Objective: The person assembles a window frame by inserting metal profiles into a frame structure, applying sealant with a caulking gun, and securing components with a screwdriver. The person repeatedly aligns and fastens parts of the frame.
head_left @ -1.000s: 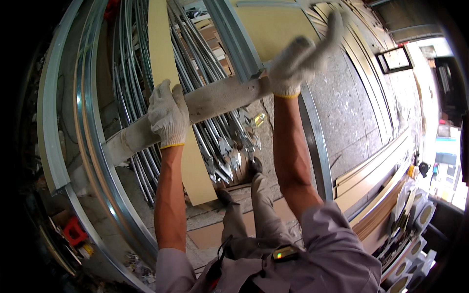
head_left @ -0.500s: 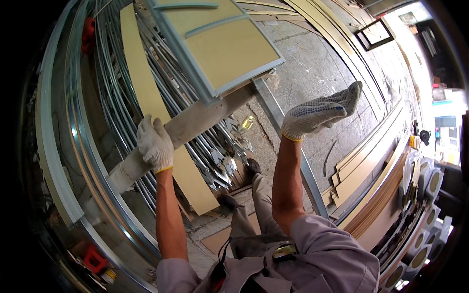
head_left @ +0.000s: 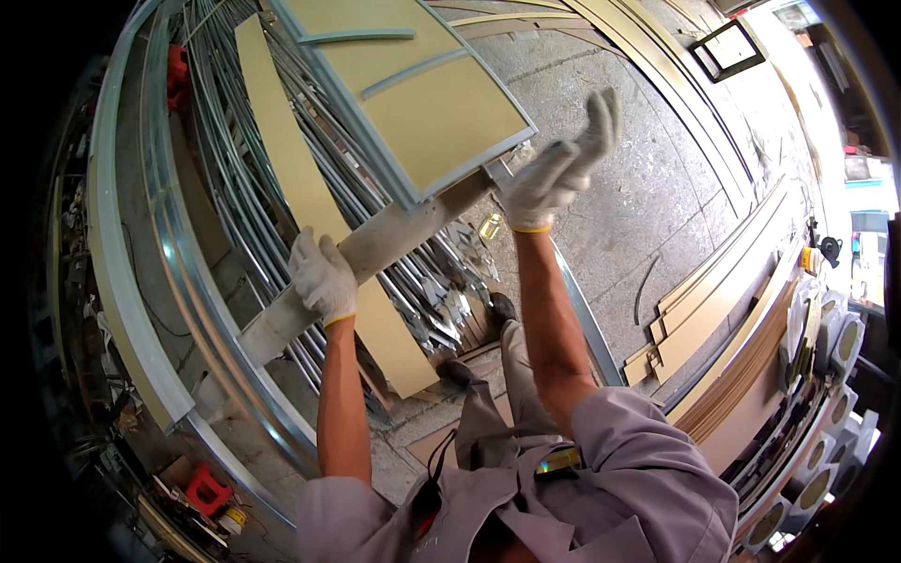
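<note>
My left hand (head_left: 322,280), in a white knit glove with a yellow cuff, is over a pale, dusty beam (head_left: 404,230) that runs across in front of me. Its fingers are apart and reach past the beam's far side; whether the palm touches the beam is hidden. My right hand (head_left: 558,178), also gloved, is raised in the air with fingers stretched and nothing in it. Just left of it lies a cream panel (head_left: 450,122) edged with grey metal channel. Two short metal strips (head_left: 408,73) lie across that panel. A long metal bar (head_left: 584,314) passes behind my right forearm.
Beneath the beam lie many thin metal profiles (head_left: 244,202) and a long cream board (head_left: 291,150). Long metal channels (head_left: 202,310) run along the left. Cream strips (head_left: 718,272) are stacked on the floor at right, near a dark rectangular frame (head_left: 728,51).
My right hand has swung left and up, nearer the panel, its fingers now pointing up. My left hand stays over the beam. The whole view has shifted slightly.
</note>
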A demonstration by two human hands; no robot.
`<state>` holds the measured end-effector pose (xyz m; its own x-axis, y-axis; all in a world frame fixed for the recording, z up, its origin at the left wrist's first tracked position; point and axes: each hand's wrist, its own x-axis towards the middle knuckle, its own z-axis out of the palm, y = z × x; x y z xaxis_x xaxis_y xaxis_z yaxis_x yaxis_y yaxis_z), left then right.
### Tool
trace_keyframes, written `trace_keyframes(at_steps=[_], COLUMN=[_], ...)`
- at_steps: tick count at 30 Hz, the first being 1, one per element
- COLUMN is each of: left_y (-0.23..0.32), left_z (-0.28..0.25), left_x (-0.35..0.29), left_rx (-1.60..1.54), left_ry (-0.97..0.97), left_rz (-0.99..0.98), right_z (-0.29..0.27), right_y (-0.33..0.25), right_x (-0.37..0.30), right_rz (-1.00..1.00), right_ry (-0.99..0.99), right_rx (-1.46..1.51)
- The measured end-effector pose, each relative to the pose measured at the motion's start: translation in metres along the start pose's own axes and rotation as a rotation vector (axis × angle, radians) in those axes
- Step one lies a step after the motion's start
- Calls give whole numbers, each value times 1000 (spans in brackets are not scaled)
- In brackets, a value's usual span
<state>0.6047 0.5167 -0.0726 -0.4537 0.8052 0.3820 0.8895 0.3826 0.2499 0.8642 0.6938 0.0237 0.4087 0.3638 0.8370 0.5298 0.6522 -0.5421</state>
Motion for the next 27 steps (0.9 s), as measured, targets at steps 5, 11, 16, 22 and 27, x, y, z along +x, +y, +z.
trace_keyframes(at_steps=[5,11,16,22,27], left_y=[-3,-4,-1,-5,0], left_z=[0,1,-8,-5,-8], left_x=[4,5,6,10,10], left_rx=[11,-22,7,-3,-3], left_ry=[25,18,-42,-19,-64], left_rz=[51,39,-26,-12,-28], right_z=[-17,35,11,-1,-41], right_y=[5,32,18,2,4], right_x=[32,62,17,38,62], right_rz=[-70,-338,-222,-158,10], right_ry=[-385,-697,-780,-819,-1195], right_rx=[-305,-204,-200,-274,-161])
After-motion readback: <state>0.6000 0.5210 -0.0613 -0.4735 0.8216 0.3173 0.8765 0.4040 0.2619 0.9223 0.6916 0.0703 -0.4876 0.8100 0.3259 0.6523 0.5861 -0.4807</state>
